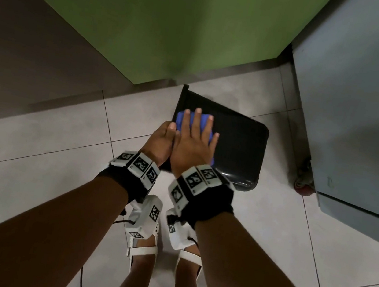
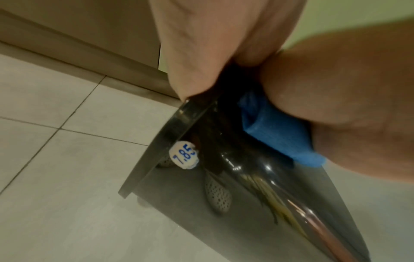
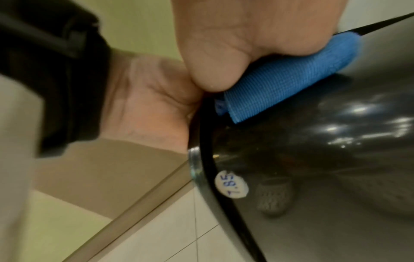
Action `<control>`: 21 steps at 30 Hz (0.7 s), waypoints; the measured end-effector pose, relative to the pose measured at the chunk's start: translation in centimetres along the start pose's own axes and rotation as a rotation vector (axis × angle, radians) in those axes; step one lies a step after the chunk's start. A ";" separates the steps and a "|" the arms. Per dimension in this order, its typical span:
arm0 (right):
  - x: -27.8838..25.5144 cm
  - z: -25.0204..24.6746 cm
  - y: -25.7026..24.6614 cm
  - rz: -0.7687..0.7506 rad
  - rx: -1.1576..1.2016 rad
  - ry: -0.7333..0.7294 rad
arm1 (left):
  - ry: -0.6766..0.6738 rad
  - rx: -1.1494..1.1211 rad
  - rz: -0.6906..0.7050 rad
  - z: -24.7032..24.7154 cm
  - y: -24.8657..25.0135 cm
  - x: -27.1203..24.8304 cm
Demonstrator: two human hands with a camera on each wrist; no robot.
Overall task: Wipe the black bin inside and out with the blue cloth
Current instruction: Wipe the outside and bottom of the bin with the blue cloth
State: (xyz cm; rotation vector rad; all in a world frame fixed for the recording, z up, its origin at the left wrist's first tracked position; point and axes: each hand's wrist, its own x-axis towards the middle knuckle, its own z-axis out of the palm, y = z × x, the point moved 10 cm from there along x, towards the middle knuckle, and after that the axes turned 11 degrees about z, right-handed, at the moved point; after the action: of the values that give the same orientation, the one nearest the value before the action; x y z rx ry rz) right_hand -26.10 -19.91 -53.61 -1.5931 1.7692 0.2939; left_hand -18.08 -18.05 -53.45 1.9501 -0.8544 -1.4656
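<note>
The black bin (image 1: pixel 237 148) lies on its side on the tiled floor, its rim toward the left. My right hand (image 1: pixel 194 136) lies flat on the bin's upper outer wall, with straight fingers pressing the folded blue cloth (image 1: pixel 181 118) against it. In the right wrist view the blue cloth (image 3: pixel 291 78) shows under my palm on the glossy bin (image 3: pixel 313 159). My left hand (image 1: pixel 161 141) grips the bin's rim right beside the right hand. In the left wrist view its fingers (image 2: pixel 201 53) curl over the rim (image 2: pixel 161 141). A round white price sticker (image 2: pixel 184 155) sits just below the rim.
A green wall (image 1: pixel 165 17) and a brown panel (image 1: pixel 39 42) rise behind the bin. A grey cabinet (image 1: pixel 361 107) stands close on the right, a small wheel (image 1: pixel 303 182) at its foot. My feet in white sandals (image 1: pixel 143 247) stand just in front of the bin.
</note>
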 end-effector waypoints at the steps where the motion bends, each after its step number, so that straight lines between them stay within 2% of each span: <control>1: 0.1 0.1 -0.7 -0.044 -0.011 -0.023 | 0.001 -0.020 0.002 -0.1 -0.4 0.1; 4: 1.4 0.0 0.3 -0.103 -0.052 -0.015 | -0.003 -0.022 0.003 -0.7 -2.1 -0.1; 6: 2.4 -1.1 2.8 -0.051 -0.064 0.041 | 0.023 -0.006 -0.009 -1.1 -3.1 -0.6; 8: 3.3 -2.4 5.9 0.042 -0.053 0.106 | 0.033 0.004 -0.060 -1.3 -4.1 -1.3; 10: 3.7 -2.9 8.9 0.141 -0.036 0.111 | 0.033 -0.008 -0.097 -1.2 -5.0 -1.7; 13: 3.3 -3.0 12.9 0.372 0.108 0.120 | 0.030 -0.008 -0.069 -1.2 -5.4 -1.9; 15: 2.7 -3.1 13.9 0.488 0.171 0.180 | 0.021 -0.037 -0.124 -1.5 -6.4 -1.8; 18: 2.8 -2.9 13.7 0.465 0.156 0.175 | -0.055 -0.221 -0.352 -0.6 -7.8 -2.1; 19: 2.9 -2.8 13.8 0.436 0.147 0.168 | -0.092 -0.277 -0.376 -0.2 -7.2 -1.8; 21: 2.7 -2.8 14.1 0.399 0.136 0.159 | -0.121 -0.280 -0.330 -0.1 -4.6 -0.4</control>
State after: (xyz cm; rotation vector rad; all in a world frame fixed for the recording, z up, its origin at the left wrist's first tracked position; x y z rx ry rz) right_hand -40.21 -20.80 -57.47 -1.1880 2.1792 0.2310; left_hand -17.36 -14.83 -56.62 1.8643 -0.3580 -1.7981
